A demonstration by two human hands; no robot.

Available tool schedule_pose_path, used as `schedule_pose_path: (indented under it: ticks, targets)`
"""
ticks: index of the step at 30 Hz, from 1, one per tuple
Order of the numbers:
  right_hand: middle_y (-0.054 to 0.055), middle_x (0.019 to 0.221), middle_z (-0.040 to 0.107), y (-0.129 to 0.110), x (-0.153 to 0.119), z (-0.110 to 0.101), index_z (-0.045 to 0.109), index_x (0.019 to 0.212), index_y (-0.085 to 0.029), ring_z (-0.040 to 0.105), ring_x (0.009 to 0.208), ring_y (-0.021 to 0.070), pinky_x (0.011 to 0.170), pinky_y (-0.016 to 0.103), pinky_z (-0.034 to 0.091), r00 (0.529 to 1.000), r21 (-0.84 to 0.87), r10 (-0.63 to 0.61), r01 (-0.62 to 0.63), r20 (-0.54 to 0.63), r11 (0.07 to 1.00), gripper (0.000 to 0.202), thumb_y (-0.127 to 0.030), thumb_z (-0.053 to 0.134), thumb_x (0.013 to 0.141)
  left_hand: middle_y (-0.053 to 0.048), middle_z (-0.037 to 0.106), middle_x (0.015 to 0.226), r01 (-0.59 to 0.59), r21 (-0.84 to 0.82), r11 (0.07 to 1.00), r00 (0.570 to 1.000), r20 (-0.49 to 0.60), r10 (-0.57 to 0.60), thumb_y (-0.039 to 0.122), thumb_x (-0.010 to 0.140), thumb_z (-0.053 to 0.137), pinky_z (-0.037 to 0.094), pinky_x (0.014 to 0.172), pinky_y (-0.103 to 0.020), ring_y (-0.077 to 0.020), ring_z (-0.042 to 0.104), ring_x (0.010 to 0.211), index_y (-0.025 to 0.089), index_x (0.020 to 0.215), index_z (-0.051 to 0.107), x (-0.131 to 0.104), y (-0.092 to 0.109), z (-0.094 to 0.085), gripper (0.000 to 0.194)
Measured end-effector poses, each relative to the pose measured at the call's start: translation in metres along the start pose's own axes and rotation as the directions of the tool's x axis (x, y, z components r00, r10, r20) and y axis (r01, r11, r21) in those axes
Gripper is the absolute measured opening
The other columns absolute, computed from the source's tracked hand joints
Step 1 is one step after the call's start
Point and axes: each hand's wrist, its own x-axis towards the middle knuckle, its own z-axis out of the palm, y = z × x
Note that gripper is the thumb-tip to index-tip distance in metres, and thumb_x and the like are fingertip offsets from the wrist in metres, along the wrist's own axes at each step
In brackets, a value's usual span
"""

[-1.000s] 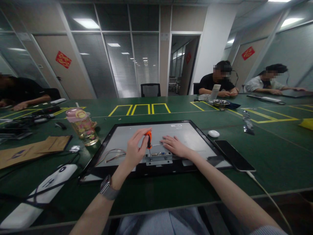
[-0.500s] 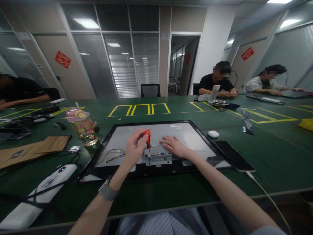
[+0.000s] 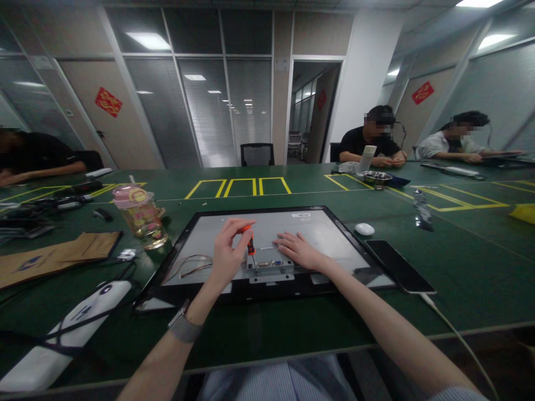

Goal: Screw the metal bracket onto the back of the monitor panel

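A flat panel with a black frame and pale grey back lies on the table. Near its front edge sits a metal bracket with ports. My left hand holds an orange and black screwdriver by the top of its handle, between thumb and fingers. The tool leans slightly, its shaft down at the bracket's left end. My right hand lies flat with fingers spread on the panel, just behind and right of the bracket. Thin wires lie on the panel to the left.
Left of the panel are a pink-lidded bottle, brown paper packaging and a white device with black cables. To the right are a white case and a phone on a cable. Several people sit around the green table.
The screwdriver's handle has tipped a little to the left, and my left hand has shifted slightly left with it. My right hand has stayed in place.
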Motion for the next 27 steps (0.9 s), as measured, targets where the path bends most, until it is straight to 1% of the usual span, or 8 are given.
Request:
schedule_pose_path:
  ticks: [3,6,8,11,16,18,23,27]
  targets:
    - [0.012,0.148,0.032,0.0,0.0004,0.0002,0.044,0.137,-0.024,0.024,0.137,0.0295,0.108,0.06,0.012,1.0,-0.008,-0.004,0.004,-0.001,1.0,0.049,-0.047,0.021,0.099,-0.005,0.057,0.091,-0.023,0.047,0.999,1.0,-0.017,0.024,0.027,0.085,0.055,0.049,0.077,-0.029,-0.0148,0.058,0.084,0.019,0.099,0.068,0.0014,-0.0013,-0.0006,0.021]
    - [0.011,0.148,0.032,0.0,0.0013,0.0005,0.043,0.137,-0.025,0.024,0.138,0.0292,0.108,0.059,0.012,1.0,-0.006,-0.001,0.001,-0.003,1.0,0.049,-0.047,0.022,0.098,-0.007,0.062,0.1,-0.006,-0.04,0.999,1.0,0.021,0.007,0.025,0.091,0.044,0.049,0.083,-0.032,-0.0158,0.061,0.089,0.019,0.109,0.065,0.0011,-0.0003,-0.0013,0.029]
    - [0.01,0.148,0.032,0.0002,0.0016,0.0008,0.044,0.137,-0.026,0.024,0.138,0.0292,0.108,0.059,0.012,1.0,-0.003,0.003,-0.003,-0.002,1.0,0.05,-0.048,0.022,0.098,-0.008,0.063,0.104,0.017,-0.091,0.996,0.999,0.036,-0.014,0.025,0.092,0.041,0.05,0.083,-0.033,-0.0165,0.063,0.09,0.018,0.113,0.063,0.0003,0.0002,-0.0013,0.031]
    - [0.01,0.149,0.032,0.0003,0.0012,0.0007,0.044,0.136,-0.026,0.024,0.138,0.0295,0.108,0.059,0.012,1.0,-0.001,0.004,-0.004,-0.006,1.0,0.05,-0.048,0.022,0.098,-0.008,0.064,0.102,0.04,-0.086,0.995,0.999,0.035,-0.037,0.026,0.09,0.046,0.051,0.083,-0.033,-0.0172,0.064,0.091,0.018,0.111,0.062,-0.0005,-0.0006,-0.0006,0.028]
    - [0.01,0.149,0.031,-0.0001,0.0002,0.0007,0.043,0.137,-0.026,0.023,0.138,0.0293,0.109,0.059,0.012,1.0,0.005,0.003,-0.003,-0.004,1.0,0.05,-0.048,0.021,0.098,-0.006,0.061,0.094,0.009,-0.026,1.0,1.0,0.012,-0.008,0.025,0.084,0.057,0.051,0.08,-0.029,-0.015,0.06,0.085,0.019,0.101,0.067,0.0003,-0.0015,0.0005,0.021]
    - [0.009,0.149,0.032,0.0001,0.0004,0.0011,0.043,0.137,-0.026,0.023,0.138,0.0292,0.109,0.059,0.012,1.0,0.002,-0.001,0.001,-0.004,1.0,0.05,-0.048,0.021,0.098,-0.006,0.061,0.092,0.014,-0.023,1.0,1.0,0.018,-0.013,0.025,0.085,0.056,0.05,0.079,-0.029,-0.0148,0.06,0.084,0.019,0.101,0.067,0.0002,-0.0003,0.0001,0.021]
    - [0.01,0.148,0.033,0.0004,0.0012,0.0013,0.044,0.137,-0.025,0.023,0.138,0.0293,0.109,0.058,0.012,1.0,-0.002,0.004,-0.004,-0.009,1.0,0.05,-0.048,0.021,0.098,-0.007,0.065,0.095,0.05,-0.1,0.994,0.999,0.024,-0.048,0.026,0.091,0.046,0.05,0.082,-0.032,-0.0164,0.063,0.087,0.018,0.108,0.065,-0.001,-0.0001,-0.001,0.027]
    - [0.009,0.149,0.032,0.0005,0.0013,0.0012,0.044,0.136,-0.026,0.023,0.138,0.0284,0.109,0.058,0.011,1.0,0.006,0.006,-0.006,-0.009,1.0,0.049,-0.047,0.022,0.098,-0.005,0.06,0.091,-0.012,0.001,1.0,0.999,-0.035,0.012,0.027,0.083,0.059,0.049,0.078,-0.03,-0.0155,0.059,0.084,0.02,0.1,0.069,-0.0006,-0.0031,-0.0006,0.021]
